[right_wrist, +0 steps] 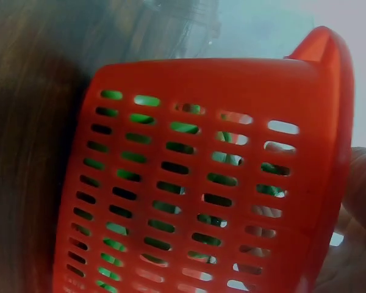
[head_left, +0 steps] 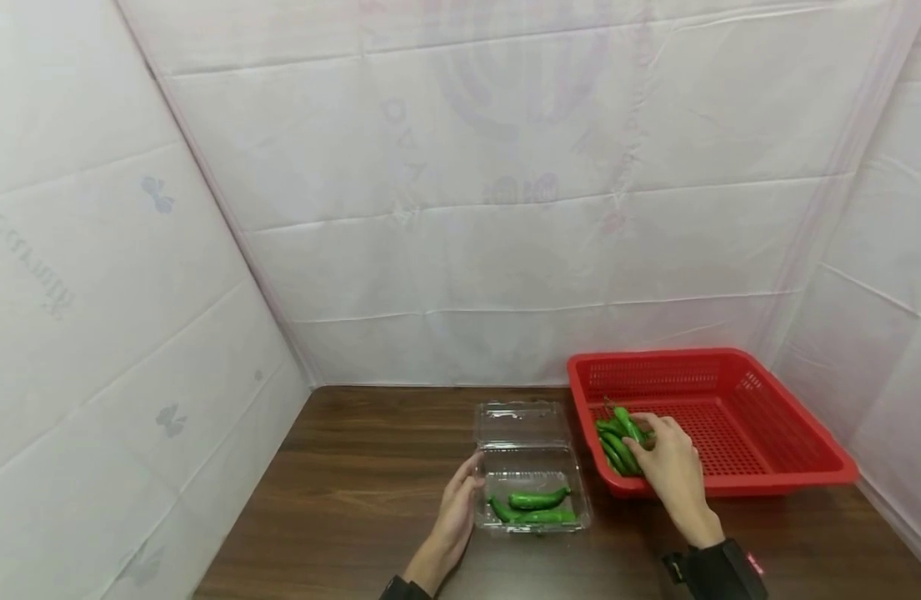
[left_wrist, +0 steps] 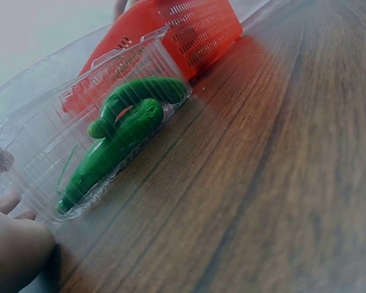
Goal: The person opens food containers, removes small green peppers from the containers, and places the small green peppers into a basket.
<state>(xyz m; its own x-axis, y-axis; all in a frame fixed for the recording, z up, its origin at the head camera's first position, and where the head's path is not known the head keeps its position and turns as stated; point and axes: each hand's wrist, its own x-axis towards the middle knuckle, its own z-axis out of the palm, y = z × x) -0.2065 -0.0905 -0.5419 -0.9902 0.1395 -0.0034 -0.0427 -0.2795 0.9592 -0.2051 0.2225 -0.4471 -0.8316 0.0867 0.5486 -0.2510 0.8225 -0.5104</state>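
A clear plastic clamshell box [head_left: 478,518] sits on the table with its lid [head_left: 523,422] folded back. Green chili peppers [head_left: 538,499] lie along its near side; the left wrist view shows the peppers [left_wrist: 110,152] through the wall. My left hand [head_left: 454,512] holds the box by its left side, thumb at the rim. Over the left end of a red plastic basket [head_left: 775,481], my right hand [head_left: 672,462] pinches a green chili pepper [head_left: 627,422] between thumb and fingers. More peppers [head_left: 616,450] lie below it in the basket. Its slotted wall [right_wrist: 189,79] hides most of them from the right wrist view.
The brown wooden table [head_left: 355,492] reaches back to a white sheet wall [head_left: 430,275]. White sheeting also stands on the left and right. The basket is close to the right sheet, and its left rim is just beside the box.
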